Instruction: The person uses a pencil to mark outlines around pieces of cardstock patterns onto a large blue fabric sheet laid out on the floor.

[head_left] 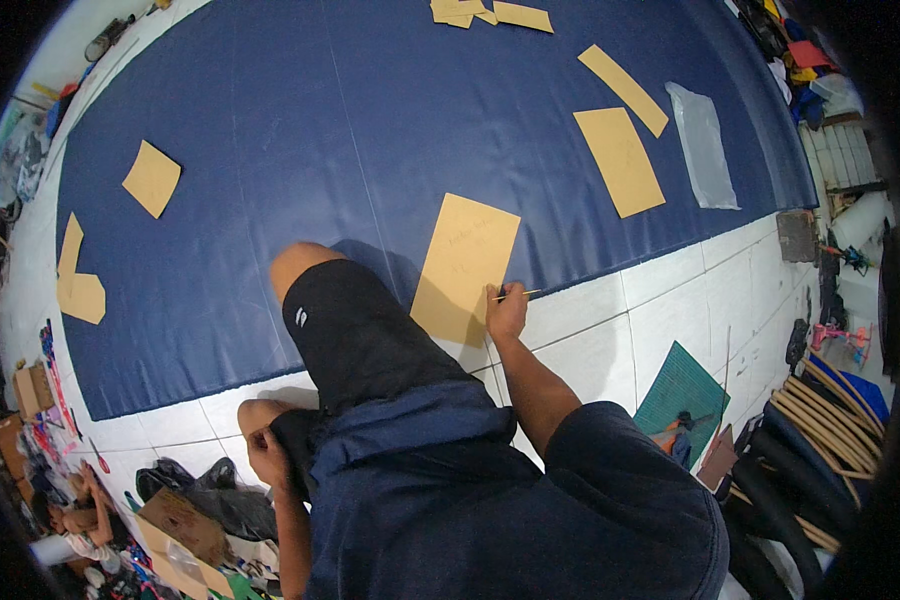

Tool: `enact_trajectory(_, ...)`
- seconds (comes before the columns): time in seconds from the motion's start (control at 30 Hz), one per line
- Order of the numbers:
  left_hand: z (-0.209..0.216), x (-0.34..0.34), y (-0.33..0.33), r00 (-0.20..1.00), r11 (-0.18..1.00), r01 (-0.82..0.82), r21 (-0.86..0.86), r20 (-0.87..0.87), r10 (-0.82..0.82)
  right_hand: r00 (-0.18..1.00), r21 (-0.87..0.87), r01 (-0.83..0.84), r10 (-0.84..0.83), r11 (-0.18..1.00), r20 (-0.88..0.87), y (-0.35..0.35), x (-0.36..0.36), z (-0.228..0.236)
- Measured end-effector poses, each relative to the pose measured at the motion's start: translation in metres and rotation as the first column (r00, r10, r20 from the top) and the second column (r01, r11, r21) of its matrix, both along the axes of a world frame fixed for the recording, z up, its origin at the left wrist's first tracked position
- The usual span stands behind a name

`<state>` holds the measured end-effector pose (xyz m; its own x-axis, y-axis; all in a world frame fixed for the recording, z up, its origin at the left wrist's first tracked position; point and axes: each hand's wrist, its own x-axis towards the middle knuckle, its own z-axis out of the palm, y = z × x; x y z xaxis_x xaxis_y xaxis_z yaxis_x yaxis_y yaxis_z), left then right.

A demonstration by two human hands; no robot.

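My right hand (pixel 507 310) is closed around a slim, pen-like stick (pixel 532 293), beside the right edge of a tan card sheet (pixel 463 265). Faint handwriting shows on that sheet, which lies partly on dark blue sheeting (pixel 270 130) and partly on the white tiles. Down by my left knee, my left hand (pixel 266 458) has its fingers curled in near the hem of my black shorts (pixel 355 325); anything inside them is hidden. My right knee rests on or just over the blue sheeting.
More tan pieces lie about: a rectangle (pixel 620 162), a strip (pixel 623 90) and a square (pixel 153 179). A clear plastic piece (pixel 703 148) is at right. On the tiles are a green cutting mat (pixel 678 390), bundled tubes (pixel 820 420) and black bags (pixel 220 495). Another person (pixel 85 515) is at lower left.
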<state>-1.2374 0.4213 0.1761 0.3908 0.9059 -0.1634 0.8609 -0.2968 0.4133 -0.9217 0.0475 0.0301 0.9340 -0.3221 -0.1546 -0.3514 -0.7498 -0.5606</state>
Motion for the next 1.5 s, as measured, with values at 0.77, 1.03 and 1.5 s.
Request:
enact_trajectory(0.77,0.000,0.010,0.001,1.000,0.999,-0.015,-0.033,-0.003,0.015,0.993,-0.056,0.107,-0.109,0.993,-0.048,0.017,0.027,-0.016)
enact_trajectory(1.03,0.000,0.005,0.005,0.999,0.999,0.001,-0.044,-0.033,-0.003,0.996,0.077,0.084,-0.085,0.994,0.011,0.011,0.023,-0.023)
enact_trajectory(1.5,0.005,0.013,-0.003,0.999,1.000,0.028,-0.006,-0.031,-0.028,0.982,0.231,0.012,-0.055,0.973,0.183,-0.017,0.036,-0.029)
